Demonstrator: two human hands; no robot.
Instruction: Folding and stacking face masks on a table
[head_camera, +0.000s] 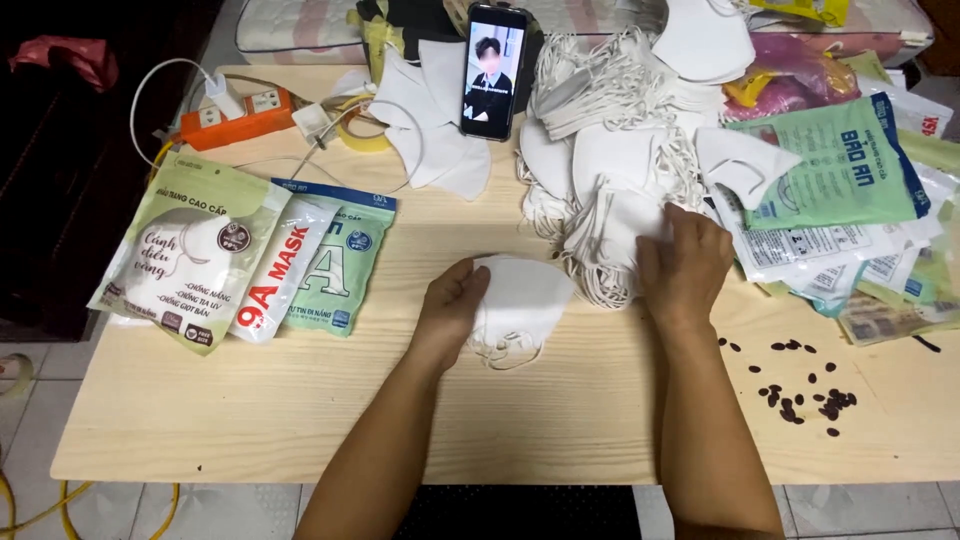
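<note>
Light wooden table (300, 420): white masks (620, 150), mask packets (250, 255), phone (494, 70), dark seeds (800, 390).

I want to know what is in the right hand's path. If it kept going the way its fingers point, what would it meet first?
The right hand points up and left, already touching the pile of white masks. That pile comes first; the propped phone lies farther along, though depth is hard to judge.
</note>
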